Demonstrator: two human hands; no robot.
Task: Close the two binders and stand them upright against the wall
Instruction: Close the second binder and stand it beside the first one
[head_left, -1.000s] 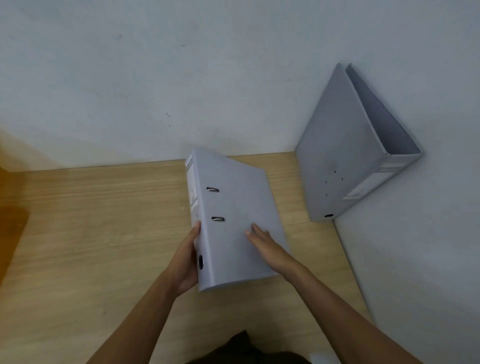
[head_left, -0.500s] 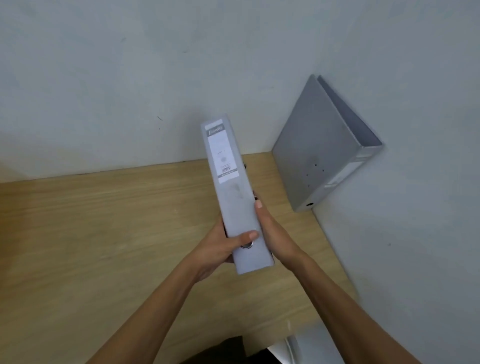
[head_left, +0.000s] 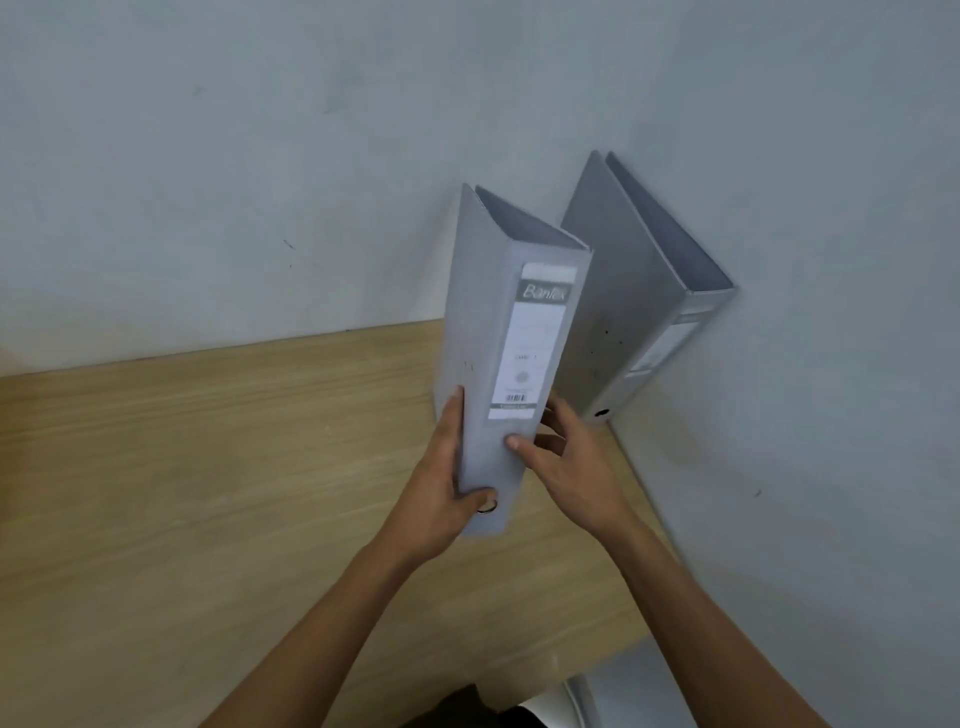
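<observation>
A closed grey binder (head_left: 524, 332) with a white spine label faces me, held upright and tilted above the wooden desk. My left hand (head_left: 441, 478) grips its lower left side, thumb by the spine's finger ring. My right hand (head_left: 566, 457) holds its lower right side, thumb on the spine. A second grey binder (head_left: 623, 306) stands closed and upright in the corner, leaning against the right wall, just right of the held one.
The wooden desk (head_left: 208, 493) runs left from the corner. A pale back wall (head_left: 260, 182) and a right wall (head_left: 831, 415) meet behind the binders. A metal chair part (head_left: 587, 696) shows below the desk's front edge.
The binder went from lying flat under both hands to being lifted spine-up, then moved up and toward the corner beside the standing binder.
</observation>
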